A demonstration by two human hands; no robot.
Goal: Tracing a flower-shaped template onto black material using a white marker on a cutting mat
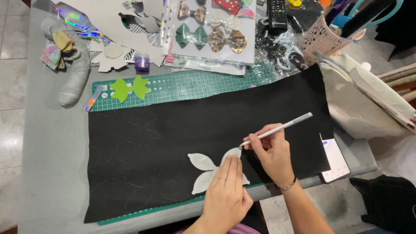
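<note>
Low and centre in the frame lies the pale grey bow-shaped card template (pixel 203 167), flat on the black felt sheet (pixel 173 134), its leaf-like lobes fanning up-left and down-left while its right half hides under the hand. Its long axis runs roughly left to right across the sheet. The left hand (pixel 227 193) presses down on it, fingers flat and together, ring showing, palm toward the bottom edge. Just to the right, the right hand (pixel 271 151) pinches a slim white marking pencil (pixel 277 129), tip touching the template's upper right lobe, the shaft slanting up and to the right toward the frame's right side.

The template sits close to the felt's lower edge, which runs near the table's front rim. To the left there is broad open black felt, faint traced outlines just visible on it. Above, more open felt up to its top edge, where the green gridded cutting mat (pixel 195 84) shows through. On that mat, upper left, rests a lime-green bow cutout (pixel 129 88).

At the felt's right edge a white phone (pixel 334 162) pokes out, partly covered. Further up, a clear sheet of finished bows (pixel 212 30) and a pink perforated pen holder (pixel 323 39) crowd the top of the grey table (pixel 52 164).
</note>
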